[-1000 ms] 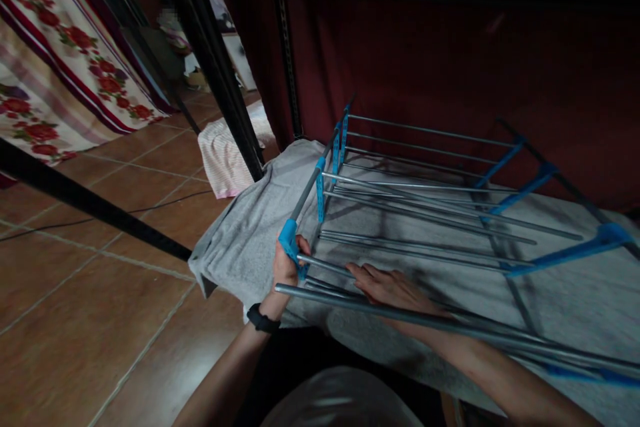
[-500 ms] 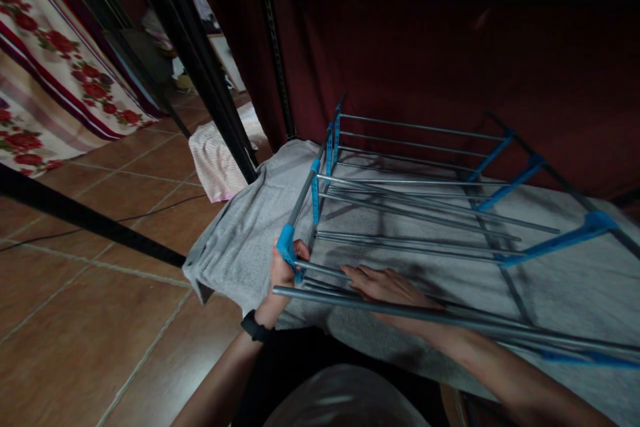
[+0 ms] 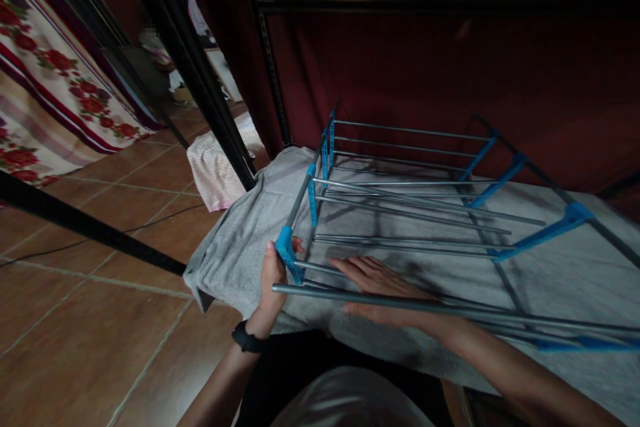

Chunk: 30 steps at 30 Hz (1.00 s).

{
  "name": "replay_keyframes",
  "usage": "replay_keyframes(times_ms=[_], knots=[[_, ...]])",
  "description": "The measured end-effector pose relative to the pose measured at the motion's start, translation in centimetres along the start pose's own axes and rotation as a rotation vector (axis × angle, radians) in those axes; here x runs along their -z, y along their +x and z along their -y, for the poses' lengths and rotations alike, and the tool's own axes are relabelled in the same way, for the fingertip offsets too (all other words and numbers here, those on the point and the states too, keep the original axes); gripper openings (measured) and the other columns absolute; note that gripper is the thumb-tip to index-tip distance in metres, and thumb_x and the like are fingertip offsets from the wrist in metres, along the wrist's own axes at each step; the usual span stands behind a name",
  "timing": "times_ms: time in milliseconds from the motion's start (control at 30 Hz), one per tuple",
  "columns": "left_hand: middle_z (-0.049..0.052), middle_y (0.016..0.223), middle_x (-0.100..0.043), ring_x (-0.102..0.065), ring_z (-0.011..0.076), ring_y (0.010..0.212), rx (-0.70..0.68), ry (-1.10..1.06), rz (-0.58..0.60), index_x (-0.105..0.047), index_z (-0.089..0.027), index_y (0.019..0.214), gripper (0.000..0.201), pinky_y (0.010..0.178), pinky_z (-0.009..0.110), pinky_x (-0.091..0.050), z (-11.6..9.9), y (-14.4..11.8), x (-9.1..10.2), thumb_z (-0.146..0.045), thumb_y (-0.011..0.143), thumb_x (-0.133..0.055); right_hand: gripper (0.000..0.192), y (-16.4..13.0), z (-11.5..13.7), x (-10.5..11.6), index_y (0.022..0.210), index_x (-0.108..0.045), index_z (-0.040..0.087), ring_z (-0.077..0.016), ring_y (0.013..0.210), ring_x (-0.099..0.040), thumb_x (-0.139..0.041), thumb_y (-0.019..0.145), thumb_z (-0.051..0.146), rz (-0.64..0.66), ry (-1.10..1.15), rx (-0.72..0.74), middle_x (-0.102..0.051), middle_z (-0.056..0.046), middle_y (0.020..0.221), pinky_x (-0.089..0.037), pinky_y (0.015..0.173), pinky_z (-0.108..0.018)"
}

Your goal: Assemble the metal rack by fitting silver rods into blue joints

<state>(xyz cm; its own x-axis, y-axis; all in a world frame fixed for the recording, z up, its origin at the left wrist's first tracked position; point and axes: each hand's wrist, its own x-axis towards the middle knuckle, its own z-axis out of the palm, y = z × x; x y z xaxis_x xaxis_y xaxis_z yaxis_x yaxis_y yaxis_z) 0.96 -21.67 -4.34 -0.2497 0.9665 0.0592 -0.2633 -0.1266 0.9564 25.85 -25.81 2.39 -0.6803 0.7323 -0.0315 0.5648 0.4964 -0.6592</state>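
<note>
The left hand (image 3: 273, 279) curls around the blue plastic corner bracket (image 3: 287, 250) of a grey metal-tube rack (image 3: 300, 201) on grey cloth (image 3: 245, 233). The right hand (image 3: 376, 278) (fingers extended, thumb apart) spreads wide beneath a long round grey tube (image 3: 325, 293).

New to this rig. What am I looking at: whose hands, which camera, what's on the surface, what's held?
No machine here: these are a person's bare hands, seen from a camera worn on their head, looking forward and down. A grey cloth covers the surface. On it stands a frame of grey tubes and blue brackets. The left hand grips a blue corner piece. The right hand is open beside a thin rod; whether it touches, I can't tell.
</note>
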Motion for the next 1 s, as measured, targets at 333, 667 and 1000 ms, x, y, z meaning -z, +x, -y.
replay_keyframes(times_ms=[333,667,1000], knots=[[0.008,0.12,-0.07,-0.059,0.0264,0.119,-0.39,0.056,-0.045,-0.076,-0.024,0.111,0.042,0.109,0.036,-0.043,-4.5,-2.6,0.2,-0.058,0.091,-0.061,0.066,0.4,0.0,0.6,0.158,-0.039,0.029,-0.0224,0.134,-0.054,-0.044,0.101,0.062,-0.065,0.673,0.16,-0.053,-0.01,0.151,-0.038,0.116,-0.046],[0.005,0.087,-0.066,-0.061,0.0198,0.078,-0.179,0.006,0.105,-0.065,-0.02,0.127,0.06,0.07,0.03,-0.051,-4.8,-1.1,-1.2,-0.065,0.087,-0.061,0.043,1.8,1.8,-2.9,0.126,-0.068,0.024,-0.0207,0.103,-0.07,-0.062,0.091,0.049,-0.319,1.268,0.005,-0.074,-0.008,0.116,-0.049,0.104,-0.044],[-0.001,0.074,-0.052,-0.048,0.0132,0.065,-0.086,-0.144,0.156,-0.068,-0.025,0.111,0.046,0.061,0.023,-0.042,-4.5,-0.5,-0.8,-0.058,0.081,-0.075,0.047,1.8,3.7,-2.6,0.119,-0.068,0.019,-0.0197,0.096,-0.07,-0.058,0.092,0.056,-0.277,1.516,-0.132,-0.074,-0.012,0.116,-0.053,0.093,-0.038]])
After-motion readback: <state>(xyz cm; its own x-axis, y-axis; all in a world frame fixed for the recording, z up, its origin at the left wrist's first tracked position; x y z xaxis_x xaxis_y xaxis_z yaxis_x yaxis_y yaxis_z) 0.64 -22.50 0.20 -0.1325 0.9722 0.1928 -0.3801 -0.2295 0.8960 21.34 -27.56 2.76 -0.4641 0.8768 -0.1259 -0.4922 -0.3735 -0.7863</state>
